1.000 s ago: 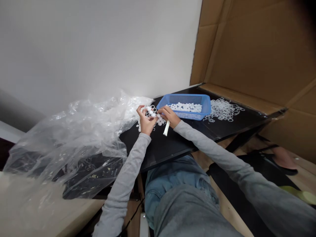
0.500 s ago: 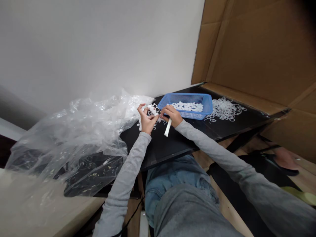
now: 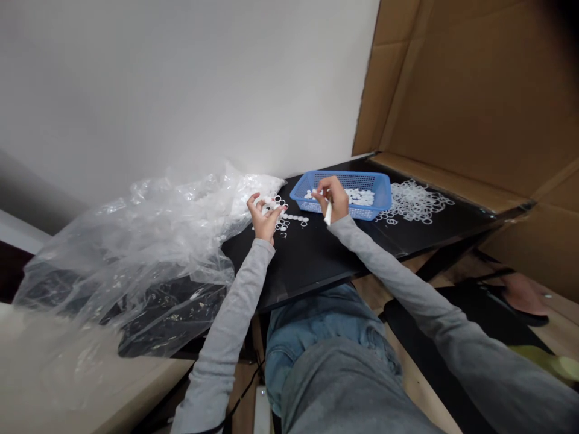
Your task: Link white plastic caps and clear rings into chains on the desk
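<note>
The small clear plastic rings (image 3: pixel 281 224) lie in a loose scatter on the table just under the left hand (image 3: pixel 264 220); they look light, thin and prone to snagging on each other, so a single rim between fingertip and thumb seems the best hold; the left hand is half curled, fingers bent over a little clump of rings, and I cannot tell if it grips them; the right hand (image 3: pixel 332 198) pinches one stiff white stick (image 3: pixel 327 213) above the basket; a short row of white caps (image 3: pixel 295 218), about six, lies beside the rings; one blue mesh basket (image 3: pixel 357 175) holds dozens of white caps (image 3: pixel 360 196), too many to count; one heap of rings (image 3: pixel 415 202) lies past it; one crumpled clear plastic bag (image 3: pixel 136 241) spreads beside the black table (image 3: pixel 307 262); a cardboard sheet (image 3: pixel 452 90) stands behind
</note>
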Demonstrator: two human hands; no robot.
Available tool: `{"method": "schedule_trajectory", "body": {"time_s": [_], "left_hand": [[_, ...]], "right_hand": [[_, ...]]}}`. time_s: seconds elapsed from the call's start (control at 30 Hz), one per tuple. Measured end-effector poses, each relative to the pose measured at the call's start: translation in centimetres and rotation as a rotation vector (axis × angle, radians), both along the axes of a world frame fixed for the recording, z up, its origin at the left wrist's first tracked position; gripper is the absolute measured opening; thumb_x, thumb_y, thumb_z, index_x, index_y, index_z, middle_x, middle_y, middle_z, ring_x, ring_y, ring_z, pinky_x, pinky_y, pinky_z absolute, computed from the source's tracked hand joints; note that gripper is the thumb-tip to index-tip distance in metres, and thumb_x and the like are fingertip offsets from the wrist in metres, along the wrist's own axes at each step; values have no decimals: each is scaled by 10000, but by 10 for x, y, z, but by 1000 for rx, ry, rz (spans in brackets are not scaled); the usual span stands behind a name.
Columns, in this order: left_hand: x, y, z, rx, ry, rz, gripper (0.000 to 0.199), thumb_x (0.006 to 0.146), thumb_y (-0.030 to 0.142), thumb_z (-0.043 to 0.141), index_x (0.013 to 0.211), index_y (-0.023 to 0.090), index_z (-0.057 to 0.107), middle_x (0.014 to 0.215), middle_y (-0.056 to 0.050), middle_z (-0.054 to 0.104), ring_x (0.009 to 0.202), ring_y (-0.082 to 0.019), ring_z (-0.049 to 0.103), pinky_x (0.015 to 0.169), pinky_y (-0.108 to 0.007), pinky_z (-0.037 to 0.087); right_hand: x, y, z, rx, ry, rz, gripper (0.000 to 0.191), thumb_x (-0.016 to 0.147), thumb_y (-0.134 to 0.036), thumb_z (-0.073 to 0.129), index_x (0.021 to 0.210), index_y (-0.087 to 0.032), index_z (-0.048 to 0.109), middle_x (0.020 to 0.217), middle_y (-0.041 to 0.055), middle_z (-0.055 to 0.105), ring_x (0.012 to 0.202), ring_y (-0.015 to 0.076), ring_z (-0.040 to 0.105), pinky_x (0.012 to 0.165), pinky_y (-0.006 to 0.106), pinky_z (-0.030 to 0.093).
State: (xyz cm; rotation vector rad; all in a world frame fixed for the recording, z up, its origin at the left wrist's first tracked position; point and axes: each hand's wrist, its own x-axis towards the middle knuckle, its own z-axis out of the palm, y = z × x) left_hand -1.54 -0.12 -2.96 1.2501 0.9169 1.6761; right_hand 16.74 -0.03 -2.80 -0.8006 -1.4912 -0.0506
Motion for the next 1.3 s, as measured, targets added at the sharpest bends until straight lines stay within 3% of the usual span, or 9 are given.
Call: {"method": "schedule_trajectory", "body": {"time_s": [0.07,0.13,0.2,0.3,0.43,0.6,0.83,1.0,1.3], "left_hand": [[-1,0,1,-33,8,-7,701,642,122,729,1171,294,302,1145,-29,485,778,-88,626,812,-292,544],[-1,-2,2,-69,21,-23,709,648,138,740,1180,305,302,1218,-44,466,816,-89,625,790,-279,543],[0,-5,4,-94,12,-54,742,642,139,746,1201,320,292,1280,-57,439,861,-102,631,761,-269,543],[2,-9,7,-99,-18,-110,827,613,81,722,1237,352,252,1307,-61,431,887,-127,653,742,-272,556],[4,-10,8,-90,-44,-131,894,571,23,698,1252,362,227,1321,-64,416,895,-135,659,721,-263,567],[5,-10,7,-43,-57,-193,930,568,56,755,1260,369,218,1309,-57,416,913,-138,653,760,-287,574],[5,-7,3,33,-14,-169,943,579,130,823,1264,359,216,1251,-52,437,881,-124,648,895,-359,550],[4,-7,3,32,-7,-169,953,584,145,830,1276,355,209,1227,-47,439,899,-133,651,927,-372,528],[4,-8,4,57,-67,-148,926,542,123,839,1233,340,264,1157,-21,460,857,-128,643,888,-343,542]], "right_hand": [[8,6,-1,-24,48,-88,88,873,-293,539,862,-212,508,912,81,538,749,205,501,696,391,482],[13,11,-2,-60,37,-119,154,792,-219,545,943,-189,537,1010,119,530,865,247,528,768,437,491],[13,12,-4,-75,-9,-92,254,724,-167,538,978,-167,561,1052,139,531,936,272,534,811,460,490],[8,8,-3,-103,-139,21,220,738,-148,509,940,-187,584,982,100,592,861,236,540,782,418,494],[-1,2,-3,-184,-266,166,99,851,-250,538,892,-210,619,838,42,652,713,186,516,724,356,478],[-6,3,-9,-217,-325,247,186,859,-334,614,966,-204,691,813,46,677,726,184,541,741,345,465],[-9,1,-9,-366,-187,426,392,801,-535,645,933,-170,704,735,30,656,595,130,516,530,259,380],[-11,-1,-5,-410,-104,452,486,706,-646,692,833,-177,674,708,29,660,615,134,559,530,250,387],[-14,-3,-3,-440,-43,469,476,635,-629,768,677,-190,589,601,6,626,566,138,561,558,268,427]]}}
